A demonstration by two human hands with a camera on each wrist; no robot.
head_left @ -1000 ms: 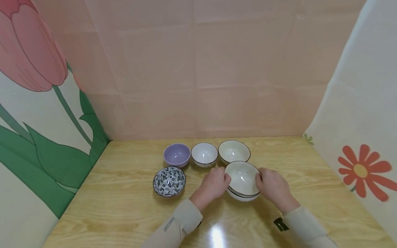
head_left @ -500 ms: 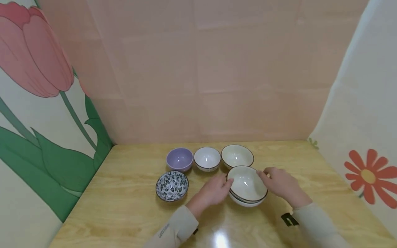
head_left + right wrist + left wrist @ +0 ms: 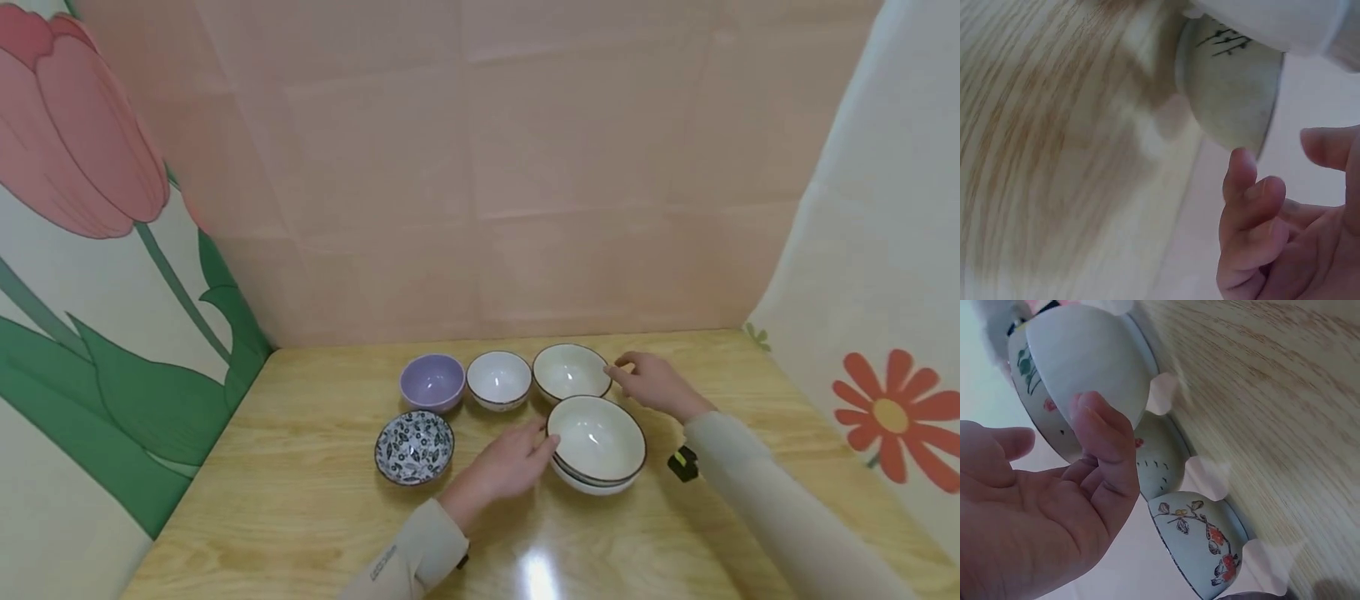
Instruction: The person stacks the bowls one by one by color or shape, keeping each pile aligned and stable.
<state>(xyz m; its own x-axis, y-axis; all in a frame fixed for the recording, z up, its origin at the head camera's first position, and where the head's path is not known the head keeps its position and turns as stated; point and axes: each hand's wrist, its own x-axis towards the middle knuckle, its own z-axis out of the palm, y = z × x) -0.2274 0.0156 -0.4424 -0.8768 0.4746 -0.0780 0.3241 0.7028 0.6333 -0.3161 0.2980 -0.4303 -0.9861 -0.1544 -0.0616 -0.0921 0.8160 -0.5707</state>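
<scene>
A stack of bowls, with a cream dark-rimmed bowl [image 3: 597,437] tilted slightly on top and a white bowl [image 3: 600,488] at the bottom, stands right of centre. My left hand [image 3: 506,467] is at the stack's left rim; in the left wrist view its fingers lie against a white outer side, thumb held apart. Behind the stack is another cream dark-rimmed bowl [image 3: 570,371]. My right hand [image 3: 656,386] reaches to its right rim, fingers loosely bent and thumb spread. The right wrist view shows fingertips [image 3: 1243,157] right at the rim of a cream bowl [image 3: 1225,87].
A white bowl [image 3: 498,379] and a purple bowl [image 3: 432,382] continue the back row leftward. In front of the purple one sits a black-and-white patterned bowl [image 3: 415,448]. All stand on a wooden table [image 3: 300,500] with cloth backdrops behind and beside it.
My right hand has let go of the stack's top bowl and moved back to the rear cream bowl's rim. My left hand has loosened its grip but stays beside the stack.
</scene>
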